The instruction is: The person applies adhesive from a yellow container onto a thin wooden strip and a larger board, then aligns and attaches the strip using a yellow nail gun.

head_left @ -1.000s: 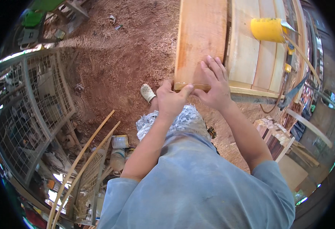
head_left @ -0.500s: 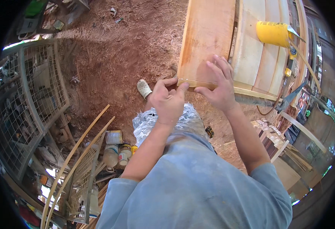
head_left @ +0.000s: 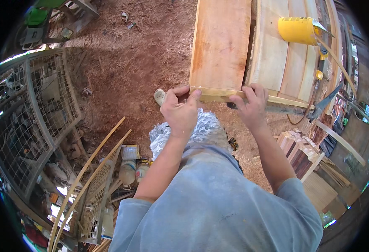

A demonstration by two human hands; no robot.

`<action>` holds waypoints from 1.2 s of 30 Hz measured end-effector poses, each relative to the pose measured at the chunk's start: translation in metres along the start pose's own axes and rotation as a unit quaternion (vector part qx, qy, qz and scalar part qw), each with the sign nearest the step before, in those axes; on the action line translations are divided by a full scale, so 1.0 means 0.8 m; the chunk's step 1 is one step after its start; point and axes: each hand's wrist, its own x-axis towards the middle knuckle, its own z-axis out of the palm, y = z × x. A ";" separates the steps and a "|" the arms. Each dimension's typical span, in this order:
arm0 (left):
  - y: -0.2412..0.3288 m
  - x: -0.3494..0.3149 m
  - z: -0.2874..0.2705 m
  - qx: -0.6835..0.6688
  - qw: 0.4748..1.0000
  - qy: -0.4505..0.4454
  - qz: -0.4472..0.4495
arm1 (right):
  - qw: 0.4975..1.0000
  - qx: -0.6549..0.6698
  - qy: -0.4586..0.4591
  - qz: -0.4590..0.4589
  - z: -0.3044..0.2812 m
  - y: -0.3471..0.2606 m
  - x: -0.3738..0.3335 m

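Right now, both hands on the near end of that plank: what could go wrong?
1. Left hand and right hand pinch only the end edge of the reddish plank; it may slip or splinter fingers.
2. The yellow container sits on the neighbouring boards; a jolt could tip it.

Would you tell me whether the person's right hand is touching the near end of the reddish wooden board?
Touching. The head view shows the right hand with its fingers curled over the end edge of the reddish board.

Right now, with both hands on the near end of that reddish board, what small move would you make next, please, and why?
Probably press the thin pale strip flush along the board's end: the left hand pinches its left corner, the right hand rests on its right part.
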 end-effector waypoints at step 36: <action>-0.012 0.049 -0.008 0.143 0.976 -0.163 0.036 | 0.416 0.717 0.158 0.537 0.043 -0.011 -0.032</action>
